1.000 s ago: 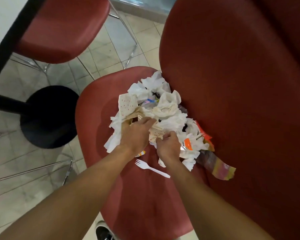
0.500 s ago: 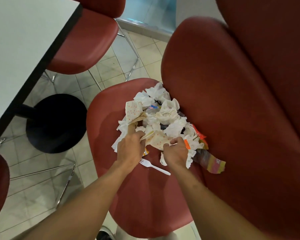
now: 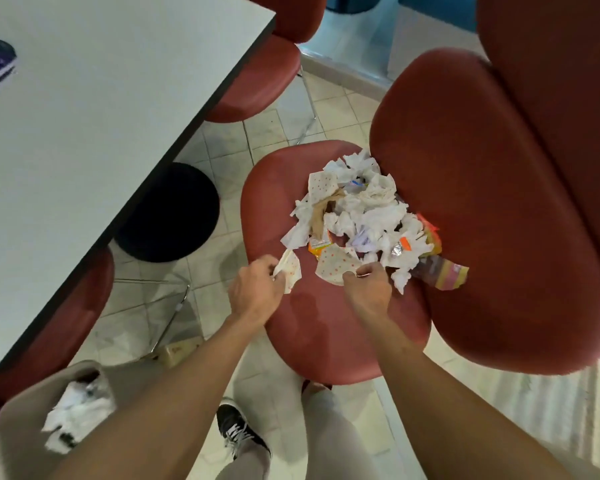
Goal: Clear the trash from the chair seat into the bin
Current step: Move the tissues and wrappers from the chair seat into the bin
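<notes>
A heap of crumpled white napkins and wrappers (image 3: 364, 216) lies on the red chair seat (image 3: 326, 334), against the backrest. My left hand (image 3: 257, 292) is closed on a dotted paper scrap (image 3: 290, 270) at the seat's left edge. My right hand (image 3: 368, 289) pinches another dotted paper piece (image 3: 336, 268) at the heap's near side. A striped wrapper (image 3: 447, 277) pokes out on the right. The beige bin (image 3: 18, 417), with white tissue inside, stands on the floor at lower left.
A grey table (image 3: 101, 116) fills the upper left, with its black round base (image 3: 174, 213) on the tiled floor. More red chairs (image 3: 257, 81) surround it. The tall red backrest (image 3: 499, 202) rises on the right. My shoe (image 3: 239, 434) is below.
Both hands have pulled back from the heap towards me, each with a dotted paper piece. The view has lifted and the bin has come into sight. The white fork is no longer visible.
</notes>
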`<state>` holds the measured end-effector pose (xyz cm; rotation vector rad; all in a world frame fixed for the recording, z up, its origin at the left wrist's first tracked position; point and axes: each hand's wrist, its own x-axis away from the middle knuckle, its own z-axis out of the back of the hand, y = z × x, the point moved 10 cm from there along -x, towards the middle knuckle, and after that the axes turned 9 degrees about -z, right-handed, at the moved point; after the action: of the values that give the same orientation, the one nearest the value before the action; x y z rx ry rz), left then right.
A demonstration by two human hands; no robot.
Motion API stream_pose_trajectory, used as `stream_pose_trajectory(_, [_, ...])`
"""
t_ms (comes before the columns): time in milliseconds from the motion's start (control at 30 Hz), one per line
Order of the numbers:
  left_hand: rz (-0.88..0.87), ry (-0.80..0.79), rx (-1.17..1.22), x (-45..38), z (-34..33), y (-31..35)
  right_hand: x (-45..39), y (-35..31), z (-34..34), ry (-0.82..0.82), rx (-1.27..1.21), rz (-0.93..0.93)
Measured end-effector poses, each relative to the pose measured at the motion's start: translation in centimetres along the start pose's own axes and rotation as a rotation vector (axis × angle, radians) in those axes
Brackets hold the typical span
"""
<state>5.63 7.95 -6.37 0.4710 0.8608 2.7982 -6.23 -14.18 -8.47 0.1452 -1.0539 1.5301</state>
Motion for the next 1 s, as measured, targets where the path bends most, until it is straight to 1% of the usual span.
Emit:
stream_pose_trajectory(133, [0.093,0.060,0.030,3.8,3.6,-4.8,4.7,0.0,-3.0,-0.061,0.015,0.064])
stream_pose_trajectory(267, [0.168,0.130,0.071,8.4,7.1,-10.8,10.2,0.5,-6.7,-0.113,0.090,0.149])
stream_pose_trajectory(467, [0.367,0.209,0.159,16.1,11.9,-21.1,18.6,1.5,-12.9,-0.216,0.199,0.248])
stream_pose_trajectory(600, [0.515,0.314,0.222,21.5,15.0,-27.6,23.6,2.7,-18.0,-0.322,0.253,0.279])
stream_pose_trajectory(733, [0.635,0.380,0.216,25.9,17.0,-32.8,28.1,4.1,-22.8,-0.433,0.337,0.324])
stream_pose_trajectory(900, [0.736,0.457,0.219,29.5,18.7,-37.0,32.6,5.6,-27.1,-0.496,0.437,0.354])
stream_pose_trajectory(1000, [0.755,0.476,0.259,30.4,19.0,-38.3,35.1,6.5,-29.4,-0.606,0.476,0.370])
